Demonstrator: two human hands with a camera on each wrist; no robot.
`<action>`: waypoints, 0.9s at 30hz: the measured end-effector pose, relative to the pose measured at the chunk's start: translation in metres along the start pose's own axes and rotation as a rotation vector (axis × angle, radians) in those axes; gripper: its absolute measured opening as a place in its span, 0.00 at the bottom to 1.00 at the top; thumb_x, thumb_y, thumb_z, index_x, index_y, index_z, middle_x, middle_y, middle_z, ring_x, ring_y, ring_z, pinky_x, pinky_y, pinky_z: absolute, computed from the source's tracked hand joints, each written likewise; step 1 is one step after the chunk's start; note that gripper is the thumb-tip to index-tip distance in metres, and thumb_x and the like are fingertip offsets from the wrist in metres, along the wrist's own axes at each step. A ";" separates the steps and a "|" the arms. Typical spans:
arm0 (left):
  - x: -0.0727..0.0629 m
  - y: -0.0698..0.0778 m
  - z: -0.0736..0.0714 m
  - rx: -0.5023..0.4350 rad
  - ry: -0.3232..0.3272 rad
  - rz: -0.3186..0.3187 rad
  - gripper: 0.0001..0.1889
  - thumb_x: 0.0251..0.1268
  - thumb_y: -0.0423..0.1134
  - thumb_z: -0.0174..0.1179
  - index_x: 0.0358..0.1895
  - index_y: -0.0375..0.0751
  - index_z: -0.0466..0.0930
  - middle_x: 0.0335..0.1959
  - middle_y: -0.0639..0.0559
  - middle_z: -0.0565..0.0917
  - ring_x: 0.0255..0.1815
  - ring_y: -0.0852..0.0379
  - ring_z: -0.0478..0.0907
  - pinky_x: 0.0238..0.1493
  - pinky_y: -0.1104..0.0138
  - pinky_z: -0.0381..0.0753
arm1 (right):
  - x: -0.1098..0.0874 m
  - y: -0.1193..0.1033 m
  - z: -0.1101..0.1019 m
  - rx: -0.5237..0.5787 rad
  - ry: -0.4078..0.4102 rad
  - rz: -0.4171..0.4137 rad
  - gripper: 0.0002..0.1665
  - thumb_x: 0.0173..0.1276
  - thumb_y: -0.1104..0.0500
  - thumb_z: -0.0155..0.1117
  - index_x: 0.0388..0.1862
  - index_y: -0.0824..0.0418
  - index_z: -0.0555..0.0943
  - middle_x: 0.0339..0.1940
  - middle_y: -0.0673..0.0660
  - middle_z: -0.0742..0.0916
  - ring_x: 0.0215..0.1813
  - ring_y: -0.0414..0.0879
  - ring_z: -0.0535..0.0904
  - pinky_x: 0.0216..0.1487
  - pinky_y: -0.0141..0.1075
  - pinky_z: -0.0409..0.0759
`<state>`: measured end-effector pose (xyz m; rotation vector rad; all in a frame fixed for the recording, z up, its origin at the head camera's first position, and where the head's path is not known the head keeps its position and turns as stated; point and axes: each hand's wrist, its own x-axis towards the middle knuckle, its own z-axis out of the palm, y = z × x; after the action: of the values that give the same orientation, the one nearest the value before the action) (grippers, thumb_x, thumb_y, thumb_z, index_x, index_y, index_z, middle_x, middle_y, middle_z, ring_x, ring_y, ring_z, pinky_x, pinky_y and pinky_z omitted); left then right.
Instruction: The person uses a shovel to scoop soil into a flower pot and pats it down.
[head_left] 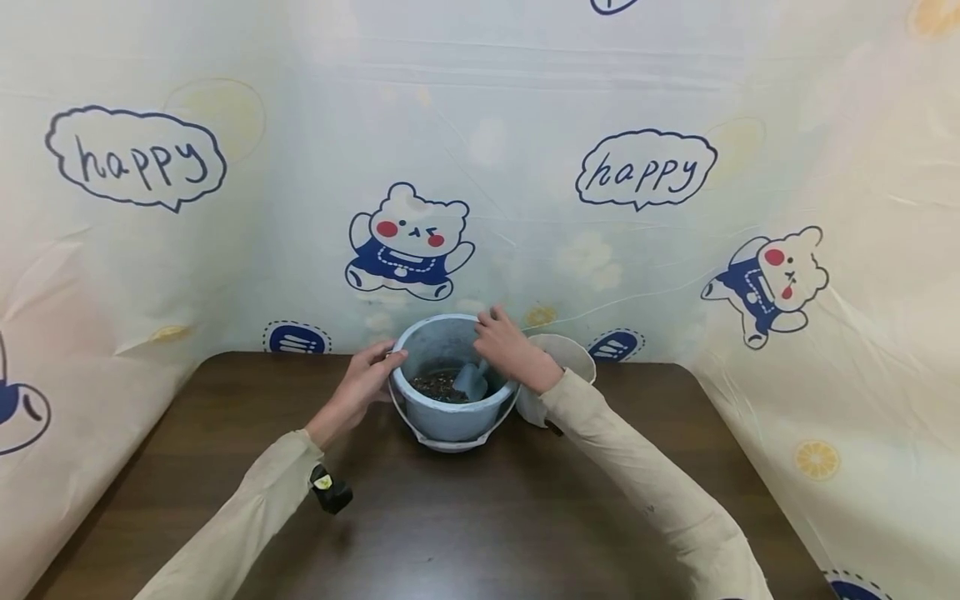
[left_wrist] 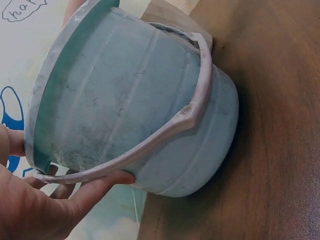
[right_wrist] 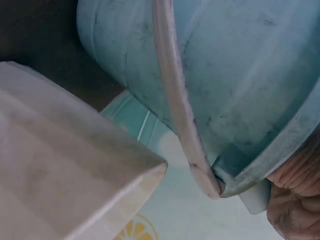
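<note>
A light blue bucket [head_left: 450, 422] stands on the table, with its pale handle [left_wrist: 187, 117] hanging down over the side. Dark, speckled soil [head_left: 433, 385] lies in the bottom. My left hand [head_left: 362, 383] grips the rim at the left, fingers and thumb on either side of it near the handle's joint. Over the opposite rim, my right hand [head_left: 516, 348] holds a small blue scoop [head_left: 471, 382] by its handle, the blade down at the soil. Only a bit of the right hand's wrinkled skin [right_wrist: 295, 200] appears in the right wrist view, behind the rim.
An off-white, open-topped container [head_left: 566, 354] stands close on the bucket's right, partly behind the right forearm. The dark wooden table [head_left: 450, 533] ends just behind both. A printed cloth [head_left: 517, 125] with bears and lettering hangs around the back and sides.
</note>
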<state>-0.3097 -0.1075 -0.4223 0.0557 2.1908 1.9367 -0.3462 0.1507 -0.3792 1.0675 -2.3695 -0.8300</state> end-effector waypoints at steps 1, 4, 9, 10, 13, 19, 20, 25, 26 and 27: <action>0.000 0.000 0.000 0.002 0.000 -0.001 0.30 0.83 0.47 0.53 0.80 0.37 0.63 0.72 0.33 0.70 0.43 0.54 0.81 0.39 0.58 0.88 | 0.000 0.001 0.001 0.024 -0.003 -0.003 0.24 0.79 0.63 0.63 0.18 0.50 0.81 0.33 0.51 0.85 0.35 0.47 0.51 0.46 0.42 0.51; 0.001 -0.001 0.000 0.010 0.002 -0.005 0.31 0.83 0.47 0.53 0.80 0.37 0.63 0.73 0.33 0.69 0.50 0.50 0.80 0.40 0.58 0.88 | 0.001 0.003 0.003 0.091 -0.015 -0.016 0.21 0.77 0.63 0.64 0.20 0.52 0.82 0.33 0.52 0.85 0.36 0.46 0.51 0.46 0.42 0.50; 0.002 0.000 0.002 0.019 0.005 -0.006 0.30 0.83 0.48 0.53 0.80 0.37 0.64 0.73 0.34 0.69 0.54 0.45 0.80 0.41 0.57 0.88 | 0.002 0.006 0.007 0.220 -0.046 -0.029 0.12 0.68 0.54 0.76 0.25 0.54 0.86 0.34 0.52 0.85 0.37 0.47 0.60 0.47 0.43 0.55; 0.002 0.000 0.002 0.020 0.003 -0.005 0.30 0.83 0.48 0.53 0.80 0.37 0.64 0.73 0.34 0.69 0.55 0.44 0.79 0.42 0.57 0.88 | 0.002 0.006 0.007 0.260 -0.052 -0.036 0.11 0.65 0.53 0.78 0.26 0.54 0.87 0.35 0.52 0.86 0.38 0.47 0.63 0.48 0.44 0.57; 0.002 -0.001 0.002 0.021 0.000 0.001 0.30 0.83 0.48 0.53 0.80 0.37 0.64 0.73 0.34 0.68 0.59 0.42 0.77 0.42 0.57 0.88 | 0.003 0.007 0.008 0.400 -0.081 -0.060 0.08 0.62 0.52 0.81 0.31 0.54 0.91 0.36 0.52 0.86 0.42 0.50 0.70 0.50 0.46 0.60; 0.002 -0.002 0.003 0.021 -0.003 0.004 0.31 0.83 0.48 0.53 0.80 0.38 0.63 0.73 0.34 0.69 0.60 0.42 0.77 0.43 0.58 0.88 | 0.002 0.010 0.011 0.549 -0.093 -0.084 0.08 0.60 0.54 0.82 0.37 0.53 0.93 0.39 0.52 0.87 0.44 0.50 0.72 0.50 0.47 0.61; 0.002 -0.002 0.004 0.018 -0.004 0.005 0.31 0.83 0.48 0.53 0.80 0.38 0.63 0.73 0.34 0.69 0.60 0.42 0.78 0.43 0.58 0.88 | 0.001 0.011 0.012 0.571 -0.089 -0.081 0.08 0.60 0.55 0.82 0.38 0.54 0.93 0.39 0.51 0.87 0.44 0.50 0.72 0.50 0.46 0.61; 0.002 0.000 0.004 0.010 0.002 0.009 0.30 0.83 0.48 0.53 0.80 0.38 0.64 0.73 0.33 0.70 0.57 0.43 0.79 0.41 0.59 0.88 | 0.000 0.016 0.014 0.717 -0.077 -0.064 0.10 0.60 0.55 0.82 0.40 0.55 0.93 0.42 0.51 0.89 0.46 0.50 0.73 0.54 0.47 0.62; 0.002 0.000 0.004 0.012 0.004 0.009 0.30 0.83 0.48 0.53 0.80 0.37 0.64 0.73 0.33 0.70 0.58 0.43 0.79 0.41 0.59 0.88 | 0.000 0.017 0.014 0.732 -0.073 -0.064 0.11 0.60 0.54 0.81 0.41 0.55 0.93 0.42 0.51 0.89 0.47 0.50 0.73 0.55 0.47 0.63; 0.002 0.000 0.004 0.014 0.008 0.008 0.30 0.83 0.48 0.53 0.80 0.37 0.64 0.73 0.33 0.70 0.59 0.42 0.78 0.41 0.60 0.88 | 0.000 0.017 0.013 0.746 -0.069 -0.067 0.11 0.60 0.54 0.81 0.41 0.55 0.93 0.42 0.51 0.89 0.47 0.50 0.73 0.55 0.47 0.63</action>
<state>-0.3112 -0.1035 -0.4232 0.0591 2.2130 1.9289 -0.3627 0.1646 -0.3773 1.3976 -2.7840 0.0409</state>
